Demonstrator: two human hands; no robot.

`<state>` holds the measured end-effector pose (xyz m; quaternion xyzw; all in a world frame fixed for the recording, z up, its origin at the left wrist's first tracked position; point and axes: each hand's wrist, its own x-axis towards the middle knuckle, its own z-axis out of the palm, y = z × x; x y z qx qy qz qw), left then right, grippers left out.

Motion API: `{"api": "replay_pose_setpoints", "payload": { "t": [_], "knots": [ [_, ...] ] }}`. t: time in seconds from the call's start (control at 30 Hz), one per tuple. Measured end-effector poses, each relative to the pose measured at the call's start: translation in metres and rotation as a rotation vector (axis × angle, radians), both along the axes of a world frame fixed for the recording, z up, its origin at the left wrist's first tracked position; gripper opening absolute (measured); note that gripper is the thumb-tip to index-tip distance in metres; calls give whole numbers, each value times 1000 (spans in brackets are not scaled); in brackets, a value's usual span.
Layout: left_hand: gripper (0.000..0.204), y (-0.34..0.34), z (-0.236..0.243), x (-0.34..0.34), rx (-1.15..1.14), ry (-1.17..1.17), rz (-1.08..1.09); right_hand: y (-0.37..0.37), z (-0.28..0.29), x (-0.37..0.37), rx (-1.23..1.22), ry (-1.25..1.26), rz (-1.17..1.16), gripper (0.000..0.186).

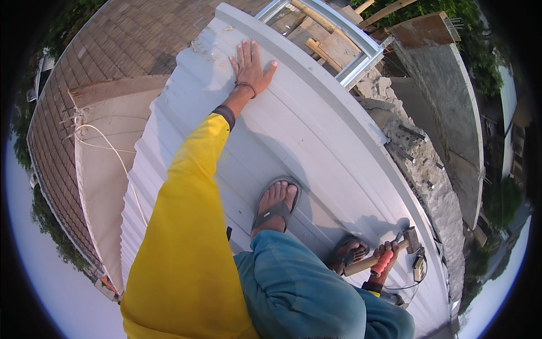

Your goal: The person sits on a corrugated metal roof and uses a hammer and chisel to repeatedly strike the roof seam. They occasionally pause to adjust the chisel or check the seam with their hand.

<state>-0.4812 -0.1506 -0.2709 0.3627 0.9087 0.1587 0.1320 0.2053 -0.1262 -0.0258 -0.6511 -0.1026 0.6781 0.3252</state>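
Note:
My left hand [251, 70] lies flat with its fingers spread on the pale ribbed metal roofing sheet [333, 164], close to its far end. It holds nothing. Low on the right, my right hand [388, 255] is closed round a hammer [361, 266] with a wooden handle; its metal head points up and right. The same hand also grips a red ribbed handle [383, 263], whose tool I cannot make out. Next to this hand a small socket block [419, 268] with a dark cord rests on the sheet. My feet in dark flip-flops [276, 210] stand on the sheet.
Along the sheet's right edge runs broken concrete [418, 164] with bolts or bars sticking out. A metal frame [361, 56] lies at the far right, beside a concrete slab [451, 107]. On the left are a tiled roof [121, 42], a wall panel [104, 175] and a white cable [116, 150].

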Motion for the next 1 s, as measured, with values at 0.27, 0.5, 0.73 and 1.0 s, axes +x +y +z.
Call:
{"api": "replay_pose_setpoints", "payload": {
  "t": [0.27, 0.5, 0.73, 1.0],
  "knots": [
    [85, 13, 12, -63, -32, 216, 52, -5, 4, -15, 18, -44, -13, 18],
    [79, 14, -13, -21, 103, 144, 123, -7, 7, -17, 12, -108, -30, 17],
    [77, 12, -49, -137, -81, 45, 246, -1, 7, -25, 13, -112, 48, 18],
    [79, 32, -6, -191, -415, 118, 428, -5, 13, -23, 8, -99, 59, 18]
  ]
}}
